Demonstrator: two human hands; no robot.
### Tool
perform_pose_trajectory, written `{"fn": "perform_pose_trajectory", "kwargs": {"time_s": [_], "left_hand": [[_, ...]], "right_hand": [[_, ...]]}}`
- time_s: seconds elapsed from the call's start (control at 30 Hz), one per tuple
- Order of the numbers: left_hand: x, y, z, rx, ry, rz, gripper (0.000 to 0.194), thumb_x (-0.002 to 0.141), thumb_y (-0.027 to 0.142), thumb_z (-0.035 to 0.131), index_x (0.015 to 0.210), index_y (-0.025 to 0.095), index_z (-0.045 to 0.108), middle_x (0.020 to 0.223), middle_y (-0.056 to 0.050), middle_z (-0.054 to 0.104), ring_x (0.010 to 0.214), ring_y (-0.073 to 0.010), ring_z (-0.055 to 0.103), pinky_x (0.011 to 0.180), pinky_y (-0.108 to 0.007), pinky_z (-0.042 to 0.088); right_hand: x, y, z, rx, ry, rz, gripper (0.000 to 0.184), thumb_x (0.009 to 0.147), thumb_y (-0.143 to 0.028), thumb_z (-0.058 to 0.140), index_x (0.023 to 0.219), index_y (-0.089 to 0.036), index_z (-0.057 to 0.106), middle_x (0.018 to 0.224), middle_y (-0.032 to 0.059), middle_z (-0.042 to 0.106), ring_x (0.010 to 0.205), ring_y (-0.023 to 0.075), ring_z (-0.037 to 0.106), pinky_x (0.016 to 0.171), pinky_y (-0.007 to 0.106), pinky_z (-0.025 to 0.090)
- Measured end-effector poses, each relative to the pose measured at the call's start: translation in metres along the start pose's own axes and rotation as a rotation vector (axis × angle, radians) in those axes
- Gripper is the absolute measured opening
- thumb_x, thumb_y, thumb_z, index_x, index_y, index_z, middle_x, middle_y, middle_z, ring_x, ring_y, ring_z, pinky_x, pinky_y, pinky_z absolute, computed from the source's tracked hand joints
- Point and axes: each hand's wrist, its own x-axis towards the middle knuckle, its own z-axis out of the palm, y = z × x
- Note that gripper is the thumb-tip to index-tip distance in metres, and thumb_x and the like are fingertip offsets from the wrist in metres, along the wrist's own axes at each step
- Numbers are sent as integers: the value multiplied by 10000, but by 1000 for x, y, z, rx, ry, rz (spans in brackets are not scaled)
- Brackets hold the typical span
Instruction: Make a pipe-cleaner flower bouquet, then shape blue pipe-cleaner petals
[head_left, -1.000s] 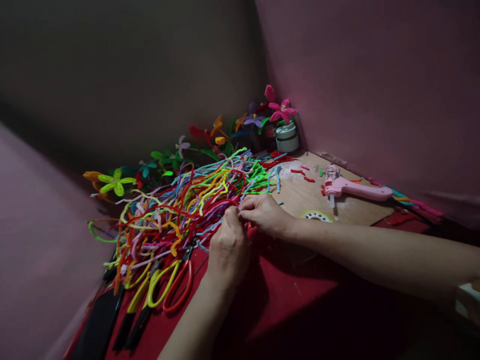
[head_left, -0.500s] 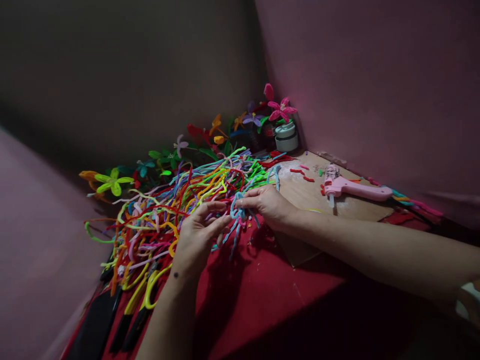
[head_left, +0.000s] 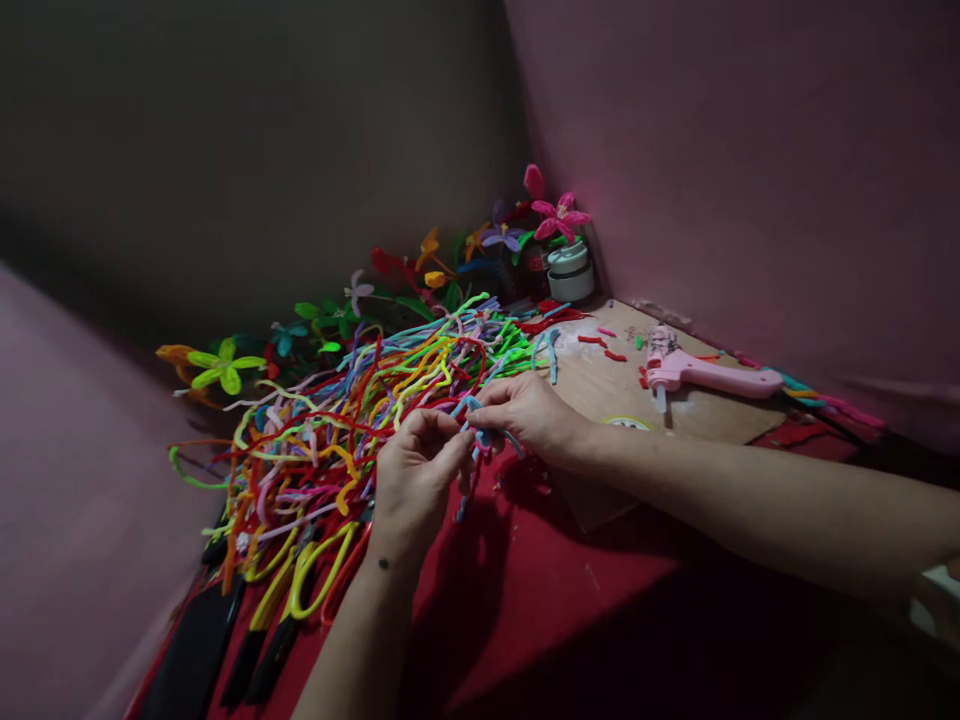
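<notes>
Light blue pipe cleaners [head_left: 486, 438], bent together with a small bit of pink at their lower part, hang between my two hands over the red tabletop. My left hand [head_left: 421, 470] pinches them from the left with thumb and fingers. From the right, the thumb and forefinger of my right hand [head_left: 531, 416] are closed on the upper part of the same bundle. Fingertips cover much of the bundle, so its exact shape is unclear. Just behind my hands lies a big tangled pile of coloured pipe cleaners [head_left: 322, 430].
A pink glue gun [head_left: 716, 376] rests on a brown board [head_left: 720, 420], among red scraps. Yellow-handled scissors [head_left: 319, 575] and a black phone-like slab [head_left: 187, 650] lie at left. Pipe-cleaner flowers [head_left: 225, 366] and a white container [head_left: 570, 275] line the walls.
My left hand has moved right, closer to my right hand, and its fingers have closed in on the blue pipe cleaners. More of the yellow scissors' handle shows.
</notes>
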Motion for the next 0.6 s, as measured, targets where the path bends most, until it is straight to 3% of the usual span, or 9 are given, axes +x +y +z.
{"fn": "perform_pose_trajectory", "kwargs": {"time_s": [0.13, 0.33, 0.4, 0.5, 0.6], "left_hand": [[-5, -7, 7, 331, 145, 191, 159, 693, 245, 624, 736, 191, 481, 571, 57, 515, 457, -78, 483, 462, -198, 399], [-17, -5, 15, 768, 309, 395, 161, 722, 212, 585, 853, 201, 493, 625, 40, 532, 528, -109, 522, 523, -209, 395], [-19, -8, 15, 870, 287, 494, 144, 748, 201, 560, 885, 198, 514, 672, 12, 566, 573, -126, 554, 537, -217, 390], [-19, -15, 12, 932, 147, 602, 150, 784, 190, 521, 930, 200, 552, 775, -31, 610, 639, -137, 587, 540, -218, 380], [-16, -16, 11, 759, 139, 511, 257, 773, 191, 546, 1027, 208, 508, 853, -35, 616, 699, -135, 604, 594, -217, 417]], "right_hand": [[-1, -1, 0, -89, -2, -9, 196, 662, -169, 588, 478, -118, 543, 464, -27, 490, 412, 61, 441, 417, 194, 340], [-3, 2, 2, -198, 16, -158, 171, 657, -141, 588, 493, -104, 616, 771, 47, 612, 572, 70, 510, 492, 185, 387], [-2, 3, 3, -146, -20, -107, 158, 646, -143, 588, 495, -103, 617, 802, 49, 618, 537, 59, 493, 461, 181, 380], [-2, 1, 2, -57, -65, -6, 128, 609, -119, 577, 485, -99, 603, 843, 48, 626, 463, 35, 449, 400, 175, 353], [-3, -3, 3, 33, -94, 44, 115, 578, -90, 558, 466, -96, 578, 870, 51, 638, 429, 29, 438, 380, 183, 343]]}}
